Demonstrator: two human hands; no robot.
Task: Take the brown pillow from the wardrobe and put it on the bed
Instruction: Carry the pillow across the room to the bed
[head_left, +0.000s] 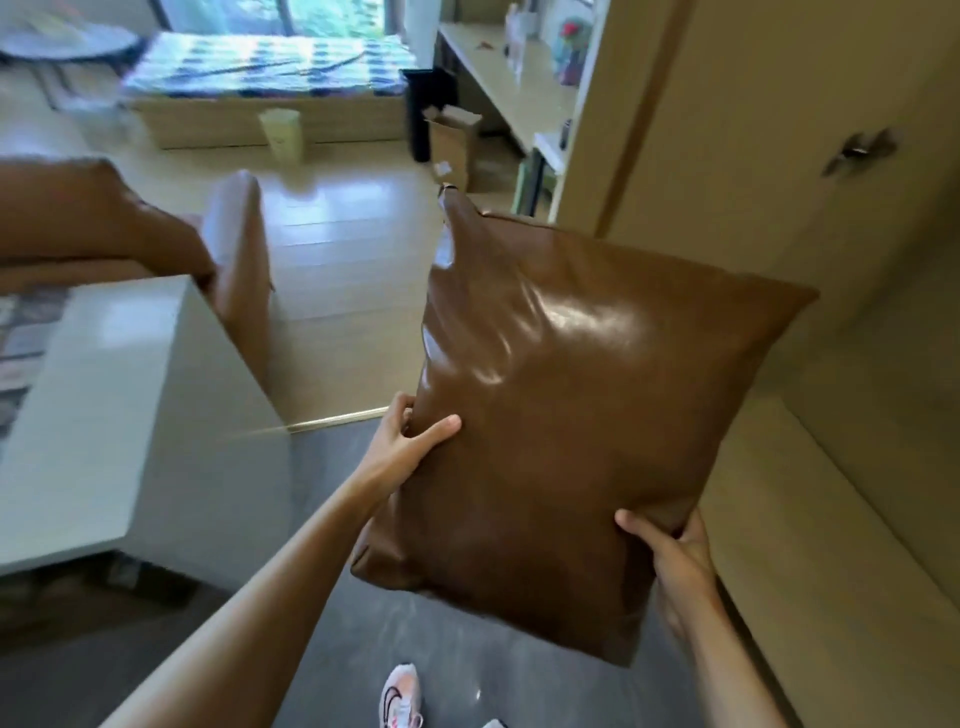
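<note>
Left hand (410, 441) clamps brown pillow (561, 415) at its left edge, thumb on glossy face, fingers curled behind; our right hand (670, 561) closed on lower right edge, thumb on front. We hold pillow up in air, tilted, clear of any surface, above grey floor (363, 623) and white shoe (400, 696). Left of it, white table (104, 415), then brown sofa (104, 218). Right, wardrobe door (779, 130) with handle. Far back across wood floor, bed (265, 70) with blue checked cover, blurred
</note>
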